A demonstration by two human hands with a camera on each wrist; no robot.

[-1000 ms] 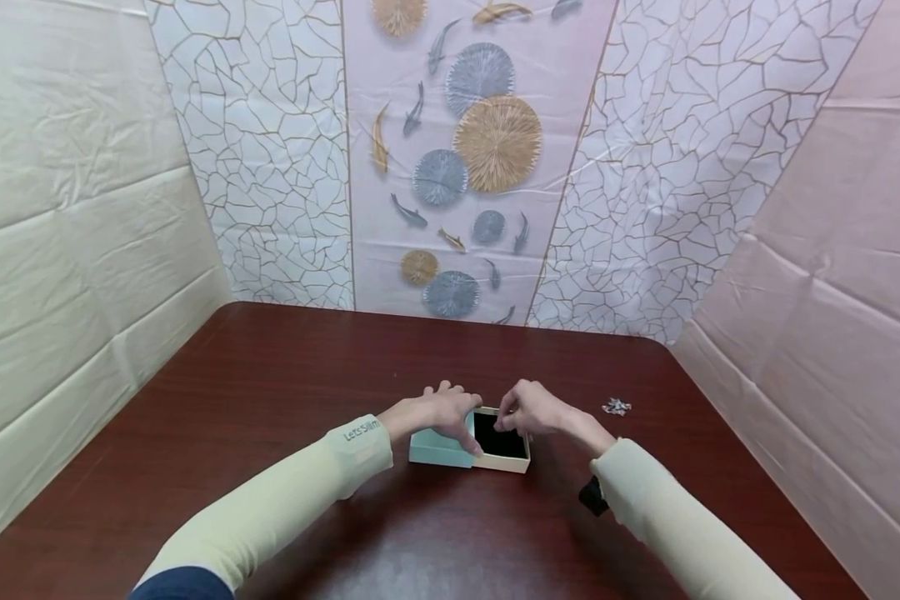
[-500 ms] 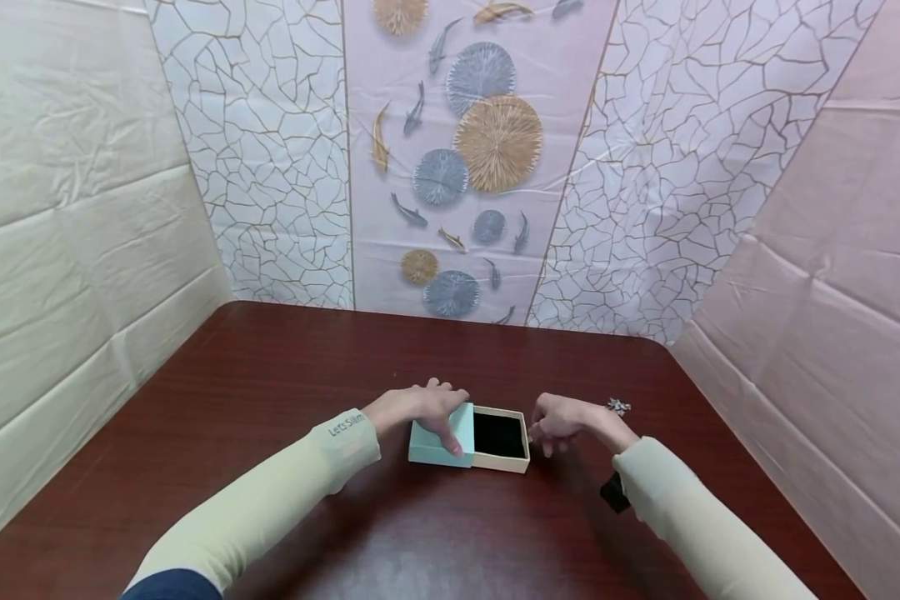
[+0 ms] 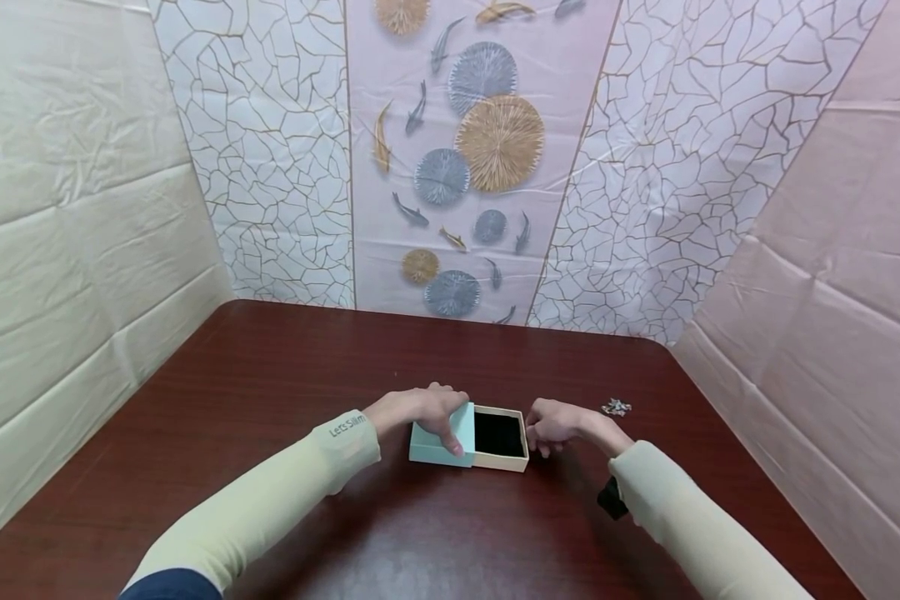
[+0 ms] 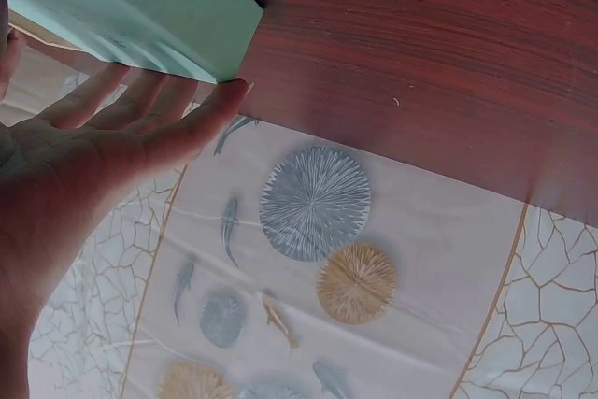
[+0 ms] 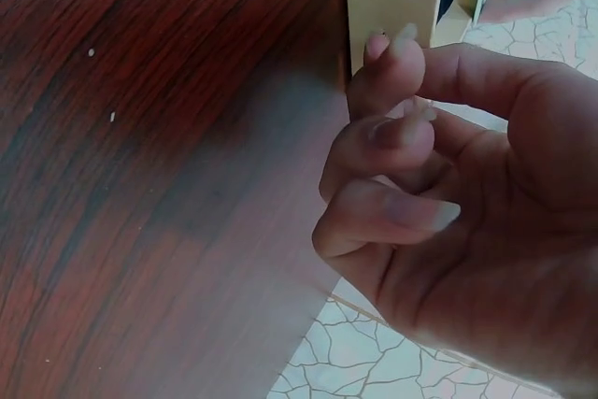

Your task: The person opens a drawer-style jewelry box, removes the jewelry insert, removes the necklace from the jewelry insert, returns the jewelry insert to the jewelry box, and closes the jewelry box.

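A drawer-style gift box lies at the middle of the table, its pale teal sleeve point(image 3: 461, 427) to the left and its cream drawer point(image 3: 501, 462) slid partly out to the right. Black lining point(image 3: 498, 435) fills the drawer. My left hand point(image 3: 429, 410) grips the sleeve from above, thumb on the near side and fingers along the far side; the left wrist view shows fingers against the teal wall point(image 4: 177, 16). At the drawer's right end is my right hand point(image 3: 553, 423), fingers curled, thumb and index finger pinching at the small pull tab, which they hide.
A small heap of silvery pieces point(image 3: 617, 407) lies on the table to the right, beyond my right wrist. The dark red-brown wooden table point(image 3: 307, 350) ends at a patterned cloth backdrop point(image 3: 450, 208), with pale cloth walls at both sides.
My right hand has left the inside of the drawer and moved right, then closed in on its right end. My left hand has shifted slightly left on the sleeve.
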